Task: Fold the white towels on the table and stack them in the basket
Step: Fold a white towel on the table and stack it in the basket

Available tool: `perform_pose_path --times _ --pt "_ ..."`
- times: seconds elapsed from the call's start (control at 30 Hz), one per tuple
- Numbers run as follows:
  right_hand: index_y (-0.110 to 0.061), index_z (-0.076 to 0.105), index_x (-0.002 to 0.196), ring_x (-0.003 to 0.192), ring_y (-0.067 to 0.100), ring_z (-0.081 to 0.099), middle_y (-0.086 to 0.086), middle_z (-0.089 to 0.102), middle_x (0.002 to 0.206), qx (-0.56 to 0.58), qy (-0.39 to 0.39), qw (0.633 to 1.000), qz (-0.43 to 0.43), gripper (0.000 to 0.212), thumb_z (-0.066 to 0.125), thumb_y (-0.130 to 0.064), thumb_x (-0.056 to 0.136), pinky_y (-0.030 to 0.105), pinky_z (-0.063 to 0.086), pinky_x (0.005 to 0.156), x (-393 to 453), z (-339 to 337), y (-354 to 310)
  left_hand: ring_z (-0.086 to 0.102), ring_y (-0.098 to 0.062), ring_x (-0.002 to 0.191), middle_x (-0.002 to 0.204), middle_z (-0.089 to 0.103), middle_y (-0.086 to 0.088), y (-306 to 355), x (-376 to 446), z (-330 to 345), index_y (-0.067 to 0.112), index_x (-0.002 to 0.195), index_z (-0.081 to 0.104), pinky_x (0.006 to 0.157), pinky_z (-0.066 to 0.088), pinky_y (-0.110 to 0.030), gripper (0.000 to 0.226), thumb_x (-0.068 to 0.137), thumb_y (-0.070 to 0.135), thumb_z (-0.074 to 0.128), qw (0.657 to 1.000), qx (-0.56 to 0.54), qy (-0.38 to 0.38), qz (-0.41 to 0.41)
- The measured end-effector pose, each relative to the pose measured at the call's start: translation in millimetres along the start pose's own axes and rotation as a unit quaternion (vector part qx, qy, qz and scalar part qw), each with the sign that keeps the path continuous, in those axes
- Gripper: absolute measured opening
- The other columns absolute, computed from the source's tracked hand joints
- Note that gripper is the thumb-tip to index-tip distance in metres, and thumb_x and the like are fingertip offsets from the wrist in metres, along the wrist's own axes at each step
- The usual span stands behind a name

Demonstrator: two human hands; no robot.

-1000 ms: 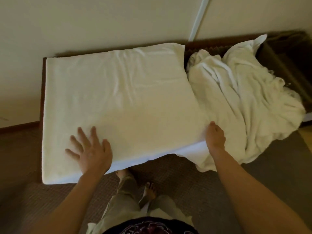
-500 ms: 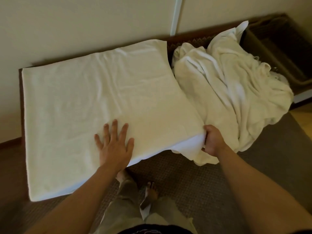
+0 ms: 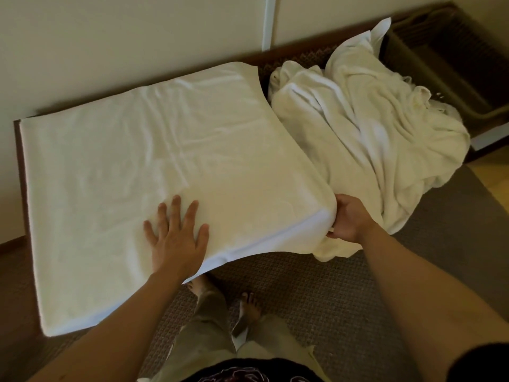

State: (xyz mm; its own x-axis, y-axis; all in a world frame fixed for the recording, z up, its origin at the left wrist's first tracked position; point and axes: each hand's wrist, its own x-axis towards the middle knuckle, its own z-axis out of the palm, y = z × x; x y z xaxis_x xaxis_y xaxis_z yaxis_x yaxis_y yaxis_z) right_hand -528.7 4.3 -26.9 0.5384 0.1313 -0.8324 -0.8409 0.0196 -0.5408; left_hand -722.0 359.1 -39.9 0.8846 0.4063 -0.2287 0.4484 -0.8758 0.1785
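Fingers, left hand [image 3: 176, 238]: straight and spread, pressed flat on the folded towel [image 3: 154, 172] near its front edge.
Fingers, right hand [image 3: 348, 219]: curled round the folded towel's near right corner, pinching it.
Folded towel: smooth, covering the worktop [image 3: 18, 150], front edge overhanging.
Towel pile [image 3: 366, 128]: crumpled, just right of the folded towel, touching it.
Basket [image 3: 446, 62]: dark, far right, beyond the pile.

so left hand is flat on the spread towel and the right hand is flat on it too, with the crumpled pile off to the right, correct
Not quite. The left hand lies flat on the spread towel, but the right hand grips its near right corner. The head view shows this. The crumpled pile is on the right.
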Motion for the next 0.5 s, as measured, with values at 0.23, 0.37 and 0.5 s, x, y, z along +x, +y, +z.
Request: perform_pose_path --times 0.23,0.37,0.5 --pt "-0.020 0.068 0.108 0.103 0.028 0.061 0.004 0.067 0.106 0.018 -0.063 0.998 -0.018 0.023 0.064 -0.034 0.089 0.046 0.044 0.101 0 -13 -4 -0.013 -0.026 0.157 0.171 -0.010 0.004 0 0 -1 0.041 0.162 0.008 0.123 -0.004 -0.062 0.071 0.095 0.068 0.009 1.000 -0.004 0.000 0.000" --pt "-0.024 0.065 0.096 0.097 0.019 0.058 -0.003 0.067 0.100 -0.092 -0.040 0.994 -0.049 0.016 0.054 -0.036 0.094 0.041 0.038 0.092 -2 -9 -10 -0.011 -0.027 0.157 0.172 -0.008 0.003 -2 0 0 0.039 0.162 0.011 0.123 -0.003 -0.062 0.072 0.096 0.067 0.011 1.000 -0.009 0.001 0.004" --pt "-0.020 0.059 0.088 0.087 0.022 0.050 0.003 0.060 0.092 -0.258 0.014 0.963 -0.079 0.024 0.052 -0.040 0.097 0.037 0.034 0.073 0 -7 -27 -0.010 -0.028 0.157 0.172 -0.007 0.003 -2 1 1 0.039 0.162 0.012 0.122 -0.003 -0.063 0.072 0.096 0.067 0.010 1.000 0.001 0.002 0.004"
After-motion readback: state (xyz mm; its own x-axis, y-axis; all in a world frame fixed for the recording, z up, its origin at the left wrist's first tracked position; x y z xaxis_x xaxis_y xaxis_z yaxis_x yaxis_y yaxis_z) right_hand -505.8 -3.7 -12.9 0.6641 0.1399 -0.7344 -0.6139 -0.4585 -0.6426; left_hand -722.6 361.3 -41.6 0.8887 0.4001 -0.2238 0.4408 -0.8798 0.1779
